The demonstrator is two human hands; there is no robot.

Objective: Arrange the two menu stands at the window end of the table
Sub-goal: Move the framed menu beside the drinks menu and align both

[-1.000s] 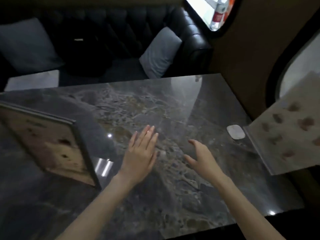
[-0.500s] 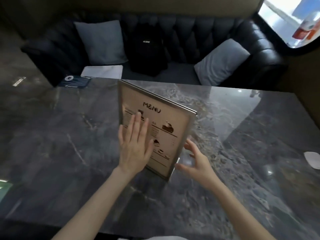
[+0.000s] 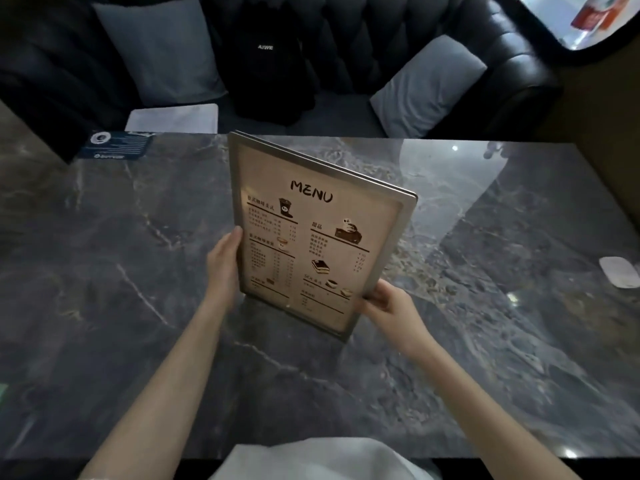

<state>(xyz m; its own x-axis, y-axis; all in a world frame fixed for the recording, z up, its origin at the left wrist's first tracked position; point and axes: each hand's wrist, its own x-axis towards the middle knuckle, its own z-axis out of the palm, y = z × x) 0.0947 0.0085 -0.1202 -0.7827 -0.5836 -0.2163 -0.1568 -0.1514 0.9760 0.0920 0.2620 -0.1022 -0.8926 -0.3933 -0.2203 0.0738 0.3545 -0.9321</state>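
Note:
One menu stand (image 3: pixel 322 216), a metal-framed upright card headed MENU, stands on the dark marble table (image 3: pixel 104 271) in the middle of the view. My left hand (image 3: pixel 223 263) grips its left edge, fingers behind the frame. My right hand (image 3: pixel 388 303) pinches its lower right corner. The stand's base rests on or just above the tabletop; I cannot tell which. The second menu stand is out of view. A window (image 3: pixel 595 15) shows at the top right.
A small white oval object (image 3: pixel 620 271) lies at the table's right edge. A dark blue card (image 3: pixel 117 145) sits at the far left corner. Behind the table, a black sofa holds grey cushions (image 3: pixel 427 88), a black bag (image 3: pixel 268 60) and a white mat (image 3: pixel 173 117).
The view swung left, so the second stand left the frame. My hands went from flat over the table to the menu stand, and both now grip its edges.

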